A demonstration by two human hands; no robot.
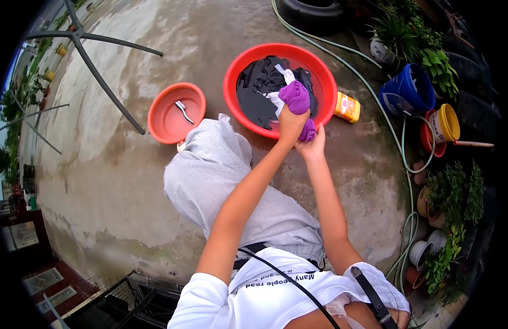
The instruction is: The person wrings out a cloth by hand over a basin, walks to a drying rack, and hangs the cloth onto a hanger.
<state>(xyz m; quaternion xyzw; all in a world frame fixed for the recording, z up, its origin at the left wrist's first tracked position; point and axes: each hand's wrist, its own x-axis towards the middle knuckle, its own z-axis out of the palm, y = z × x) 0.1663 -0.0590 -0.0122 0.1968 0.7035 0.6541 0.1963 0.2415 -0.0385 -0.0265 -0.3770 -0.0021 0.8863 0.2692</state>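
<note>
Bunched purple cloth (pixel 295 96) is held over the near right part of a red basin (pixel 230 104). My left hand (pixel 292 123) is wrapped around its middle, with a bulge of cloth standing out beyond the fist. Lower down, my right hand (pixel 313 146) grips the near end of the same cloth, close to the basin's rim; its fingers are partly hidden. Dark wet clothing (pixel 260 77) lies in dark water in the basin. A white piece of fabric (pixel 287 74) shows beside the purple cloth; whether the two are joined I cannot tell.
A smaller orange-red basin (pixel 155 118) holds a brush (pixel 183 111). An orange-yellow container (pixel 347 107) lies against the red basin's right side. Further right are a hose (pixel 386 120), a blue bucket (pixel 393 90), a yellow bucket (pixel 446 123) and potted plants. A metal frame (pixel 103 68) stands left.
</note>
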